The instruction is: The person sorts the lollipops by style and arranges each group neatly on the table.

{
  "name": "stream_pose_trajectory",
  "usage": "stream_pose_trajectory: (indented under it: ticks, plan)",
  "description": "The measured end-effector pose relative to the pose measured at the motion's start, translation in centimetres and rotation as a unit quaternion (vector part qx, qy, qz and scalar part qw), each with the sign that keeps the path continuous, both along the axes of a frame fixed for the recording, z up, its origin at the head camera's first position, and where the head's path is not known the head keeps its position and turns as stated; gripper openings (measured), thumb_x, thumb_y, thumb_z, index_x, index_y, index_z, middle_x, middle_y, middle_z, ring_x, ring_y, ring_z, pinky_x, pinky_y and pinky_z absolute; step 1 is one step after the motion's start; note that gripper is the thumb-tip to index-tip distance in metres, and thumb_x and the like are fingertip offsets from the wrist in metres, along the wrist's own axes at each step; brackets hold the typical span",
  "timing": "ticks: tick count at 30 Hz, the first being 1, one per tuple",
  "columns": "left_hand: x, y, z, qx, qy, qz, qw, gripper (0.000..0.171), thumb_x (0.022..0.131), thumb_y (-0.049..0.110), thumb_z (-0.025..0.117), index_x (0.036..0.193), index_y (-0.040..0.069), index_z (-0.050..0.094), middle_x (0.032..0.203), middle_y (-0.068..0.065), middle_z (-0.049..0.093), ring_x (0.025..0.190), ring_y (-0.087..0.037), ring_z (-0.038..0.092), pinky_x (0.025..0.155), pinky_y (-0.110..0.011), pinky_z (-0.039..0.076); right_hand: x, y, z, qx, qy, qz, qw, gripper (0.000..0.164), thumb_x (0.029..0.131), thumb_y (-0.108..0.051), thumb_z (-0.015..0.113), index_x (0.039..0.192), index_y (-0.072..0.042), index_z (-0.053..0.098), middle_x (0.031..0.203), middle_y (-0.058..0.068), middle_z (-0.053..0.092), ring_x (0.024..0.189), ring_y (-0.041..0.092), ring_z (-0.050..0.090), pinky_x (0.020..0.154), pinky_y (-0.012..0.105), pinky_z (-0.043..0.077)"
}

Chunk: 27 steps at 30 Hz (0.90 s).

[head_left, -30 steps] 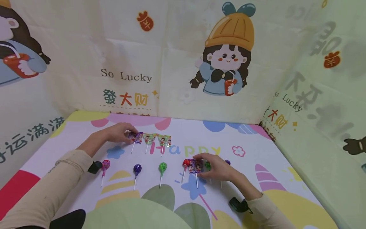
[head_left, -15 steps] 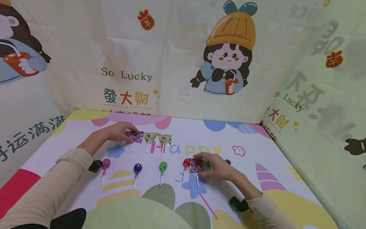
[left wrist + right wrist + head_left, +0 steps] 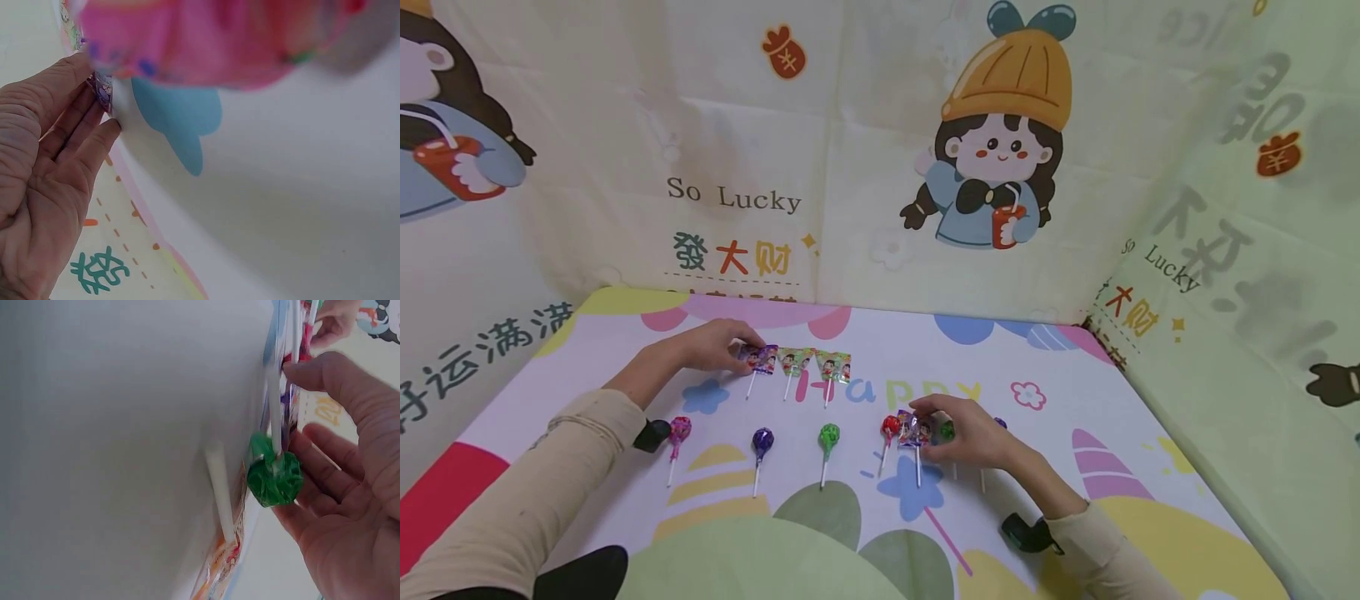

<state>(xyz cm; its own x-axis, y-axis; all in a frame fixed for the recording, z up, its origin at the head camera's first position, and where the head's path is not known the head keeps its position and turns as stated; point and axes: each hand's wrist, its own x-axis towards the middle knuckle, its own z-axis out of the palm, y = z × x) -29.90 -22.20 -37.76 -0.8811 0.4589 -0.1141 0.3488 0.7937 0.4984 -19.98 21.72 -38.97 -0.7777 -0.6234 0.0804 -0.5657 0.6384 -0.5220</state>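
Note:
In the head view my left hand (image 3: 711, 346) pinches the left edge of a purple flat-wrapped lollipop (image 3: 763, 359), its stick toward me. The left wrist view shows that purple wrapper (image 3: 103, 94) between thumb and fingers. Right of it lie two green flat-wrapped lollipops, one in the middle (image 3: 795, 362) and one at the right end (image 3: 835, 365). My right hand (image 3: 973, 435) holds another purple flat-wrapped lollipop (image 3: 913, 429) between thumb and fingers. A red ball lollipop (image 3: 890, 427) sits just left of it. A green ball lollipop (image 3: 275, 478) is beside the right fingers, partly hidden in the head view.
Nearer me lie pink (image 3: 680, 429), dark purple (image 3: 763, 440) and green (image 3: 830, 436) ball lollipops. Another purple one (image 3: 1001, 423) shows behind the right hand. An orange-wrapped lollipop (image 3: 219, 569) lies below the right wrist. A printed cloth wall (image 3: 850, 167) borders the table.
My right hand has shifted slightly up and away from me with the purple flat-wrapped lollipop. The left hand keeps its place at the row.

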Motion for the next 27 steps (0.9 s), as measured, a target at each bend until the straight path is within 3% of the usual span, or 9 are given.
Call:
stream_pose_trajectory:
  ticks: [8, 14, 21, 27]
  plan:
    - [0.4, 0.0, 0.1, 0.005, 0.003, -0.002, 1.0000, 0.046, 0.090, 0.013, 0.079, 0.133, 0.004, 0.066, 0.136, -0.018, 0.062, 0.116, -0.034, 0.056, 0.104, -0.055, 0.049, -0.1, 0.0, 0.8, -0.012, 0.006, -0.003, 1.000, 0.057, 0.083, -0.011, 0.082, 0.136, -0.006, 0.061, 0.125, 0.005, 0.069, 0.116, 0.024, 0.063, 0.101, 0.048, 0.052]
    - [0.2, 0.0, 0.0, 0.010, 0.008, -0.019, 0.9997, 0.045, 0.090, 0.013, 0.079, 0.131, 0.002, 0.067, 0.132, -0.018, 0.063, 0.114, -0.033, 0.057, 0.104, -0.055, 0.049, -0.5, 0.0, 1.3, -0.020, 0.010, -0.015, 1.000, 0.055, 0.083, -0.009, 0.081, 0.135, -0.009, 0.062, 0.125, 0.001, 0.069, 0.117, 0.022, 0.064, 0.094, 0.040, 0.057]
    - [0.1, -0.1, 0.0, 0.011, 0.012, -0.021, 0.9996, 0.045, 0.090, 0.013, 0.079, 0.131, 0.002, 0.067, 0.133, -0.019, 0.063, 0.116, -0.034, 0.057, 0.104, -0.055, 0.048, -1.3, -0.6, 2.2, -0.031, 0.019, -0.007, 0.999, 0.054, 0.084, -0.009, 0.081, 0.135, -0.009, 0.063, 0.125, 0.003, 0.069, 0.118, 0.023, 0.062, 0.105, 0.054, 0.049]
    - [0.0, -0.2, 0.0, 0.010, 0.005, -0.011, 0.9999, 0.044, 0.091, 0.013, 0.078, 0.133, 0.004, 0.067, 0.135, -0.018, 0.062, 0.116, -0.033, 0.056, 0.104, -0.055, 0.048, -2.1, -1.6, 3.0, -0.034, 0.009, -0.014, 0.999, 0.055, 0.084, -0.011, 0.082, 0.135, -0.009, 0.063, 0.128, 0.004, 0.068, 0.119, 0.023, 0.061, 0.107, 0.053, 0.048]
